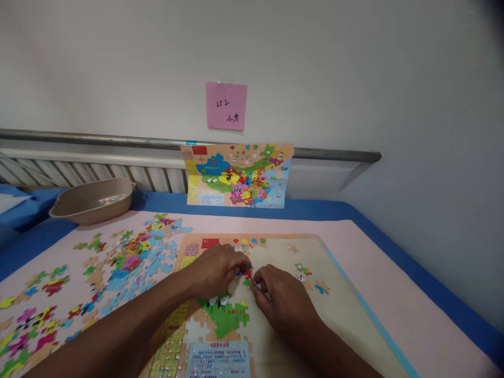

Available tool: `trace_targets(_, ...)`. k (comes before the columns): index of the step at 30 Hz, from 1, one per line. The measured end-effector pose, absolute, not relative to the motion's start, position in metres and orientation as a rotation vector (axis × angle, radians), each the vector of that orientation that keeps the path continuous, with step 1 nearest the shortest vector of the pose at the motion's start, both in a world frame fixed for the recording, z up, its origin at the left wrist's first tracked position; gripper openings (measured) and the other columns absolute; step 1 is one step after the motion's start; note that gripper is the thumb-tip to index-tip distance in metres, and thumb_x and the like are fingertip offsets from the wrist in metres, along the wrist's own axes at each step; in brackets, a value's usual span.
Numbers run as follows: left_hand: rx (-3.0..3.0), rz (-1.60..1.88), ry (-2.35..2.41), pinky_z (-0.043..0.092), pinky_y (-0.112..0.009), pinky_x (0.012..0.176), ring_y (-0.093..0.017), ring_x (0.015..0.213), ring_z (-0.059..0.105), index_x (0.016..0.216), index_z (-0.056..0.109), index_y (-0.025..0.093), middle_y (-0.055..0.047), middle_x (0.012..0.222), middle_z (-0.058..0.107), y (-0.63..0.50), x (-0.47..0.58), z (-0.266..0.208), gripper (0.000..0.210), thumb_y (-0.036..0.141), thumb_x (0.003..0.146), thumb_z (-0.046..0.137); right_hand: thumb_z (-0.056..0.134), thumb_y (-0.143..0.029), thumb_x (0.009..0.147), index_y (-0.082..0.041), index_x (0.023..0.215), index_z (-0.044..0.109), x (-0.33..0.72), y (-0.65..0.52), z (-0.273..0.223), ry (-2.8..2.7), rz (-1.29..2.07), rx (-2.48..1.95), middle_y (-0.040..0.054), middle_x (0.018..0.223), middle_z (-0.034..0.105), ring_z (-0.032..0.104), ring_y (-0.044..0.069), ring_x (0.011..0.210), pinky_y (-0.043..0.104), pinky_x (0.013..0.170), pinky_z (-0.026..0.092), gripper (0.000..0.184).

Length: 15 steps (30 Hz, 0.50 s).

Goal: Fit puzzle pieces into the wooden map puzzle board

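A partly assembled map jigsaw puzzle (230,320) lies in a flat puzzle board (311,325). My left hand (218,269) reaches over its upper left part, fingers curled and closed at small red and blue puzzle pieces (247,274). Right beside it, my right hand (284,298) pinches the right edge of the same red and green group between thumb and fingers. The fingertips partly hide these pieces. Several loose pieces (302,277) lie on the board's bare right side.
Many loose and joined pieces (132,257) spread over the pink table top at left. A beige basin (94,202) stands behind them. The printed reference map (238,176) leans upright against the wall under a metal rail (334,154). A pink note (226,106) hangs above.
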<state>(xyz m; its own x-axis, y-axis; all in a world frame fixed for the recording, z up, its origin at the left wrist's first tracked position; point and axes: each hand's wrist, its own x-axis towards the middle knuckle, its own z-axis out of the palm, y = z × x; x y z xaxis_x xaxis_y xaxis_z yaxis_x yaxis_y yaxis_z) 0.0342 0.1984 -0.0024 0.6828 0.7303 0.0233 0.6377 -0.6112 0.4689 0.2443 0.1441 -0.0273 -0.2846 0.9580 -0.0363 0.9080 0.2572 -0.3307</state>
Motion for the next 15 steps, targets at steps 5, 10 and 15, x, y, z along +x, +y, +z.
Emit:
trace_targets(5,2.566,0.291,0.964,0.048,-0.041,0.096,-0.025,0.107,0.065,0.116,0.070,0.026,-0.003,0.109,0.075,0.1930,0.0362,-0.0024,0.039,0.006,0.092,0.048,0.073,-0.009,0.096,-0.018,0.099,0.067,0.2433,0.1449,-0.0260,-2.358,0.410,-1.795,0.0035,0.100,0.068,0.060,0.023,0.089,0.032,0.076,0.032,0.012)
trace_targets(10,2.681,0.238,0.920,0.043,-0.040,0.087,-0.025,0.099,0.064,0.104,0.069,0.026,-0.003,0.094,0.072,0.1913,0.0399,0.0013,0.022,0.014,0.098,0.051,0.072,-0.008,0.096,-0.018,0.099,0.067,0.2419,0.1435,-0.0210,-2.348,0.422,-1.818,0.0038,0.099,0.068,0.061,0.024,0.090,0.033,0.076,0.032,0.012)
trace_targets(15,2.722,0.238,0.875,0.039,-0.042,0.087,-0.025,0.098,0.064,0.101,0.068,0.025,-0.002,0.089,0.072,0.1926,0.0426,0.0025,0.018,0.012,0.095,0.057,0.071,-0.007,0.095,-0.017,0.098,0.065,0.2413,0.1427,-0.0207,-2.368,0.418,-1.792,0.0052,0.100,0.067,0.060,0.024,0.091,0.033,0.076,0.033,0.012)
